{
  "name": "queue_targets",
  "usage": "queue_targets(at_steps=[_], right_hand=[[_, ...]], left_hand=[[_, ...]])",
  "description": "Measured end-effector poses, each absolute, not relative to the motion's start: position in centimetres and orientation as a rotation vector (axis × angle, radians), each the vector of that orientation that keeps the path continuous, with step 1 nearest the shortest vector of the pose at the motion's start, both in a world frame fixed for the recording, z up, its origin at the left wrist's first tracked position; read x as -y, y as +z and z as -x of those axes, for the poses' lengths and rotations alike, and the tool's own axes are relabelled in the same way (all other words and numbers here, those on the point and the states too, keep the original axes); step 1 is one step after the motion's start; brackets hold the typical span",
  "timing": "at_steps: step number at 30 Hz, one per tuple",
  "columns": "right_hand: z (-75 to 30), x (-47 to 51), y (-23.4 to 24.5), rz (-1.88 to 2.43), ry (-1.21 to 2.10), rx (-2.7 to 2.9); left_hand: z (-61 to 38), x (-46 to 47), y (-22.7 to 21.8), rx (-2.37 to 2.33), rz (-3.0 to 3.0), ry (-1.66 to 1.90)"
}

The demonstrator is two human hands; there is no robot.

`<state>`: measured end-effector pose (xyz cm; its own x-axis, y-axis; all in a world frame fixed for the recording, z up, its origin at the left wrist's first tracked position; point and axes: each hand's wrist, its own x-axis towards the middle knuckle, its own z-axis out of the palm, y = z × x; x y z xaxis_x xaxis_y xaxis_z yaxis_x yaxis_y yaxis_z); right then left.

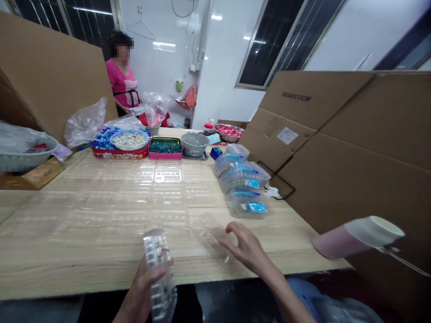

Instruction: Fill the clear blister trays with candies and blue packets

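The left hand (141,289) is gripping a clear plastic blister tray (160,273) upright, while the right hand (249,249) is hovering open over a second clear tray (208,237).

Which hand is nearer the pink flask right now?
Right. The right hand is to the flask's left, with a gap between them. The left hand, holding a clear tray, is farther left of the pink flask.

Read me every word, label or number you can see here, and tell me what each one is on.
Nothing can be read for certain: the dark print on the cardboard sheet is too blurred, the white label is too small, and the blue labels on the clear plastic packs are too blurred.
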<state>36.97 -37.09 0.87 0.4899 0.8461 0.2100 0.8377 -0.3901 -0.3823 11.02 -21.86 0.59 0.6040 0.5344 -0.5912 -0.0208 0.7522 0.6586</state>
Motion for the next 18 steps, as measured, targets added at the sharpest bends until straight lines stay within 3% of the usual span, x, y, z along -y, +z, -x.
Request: queue_targets(at_steps=[8,18], right_hand=[[-35.5,37.3,-3.0,2.43,0.012,1.664],[-40.0,34.1,-2.4,2.187,0.073,1.796]], left_hand=[[-13.0,20.7,0.2,-0.734,-0.474,0.301],[-14.8,20.6,-0.5,-0.729,-0.469,0.346]])
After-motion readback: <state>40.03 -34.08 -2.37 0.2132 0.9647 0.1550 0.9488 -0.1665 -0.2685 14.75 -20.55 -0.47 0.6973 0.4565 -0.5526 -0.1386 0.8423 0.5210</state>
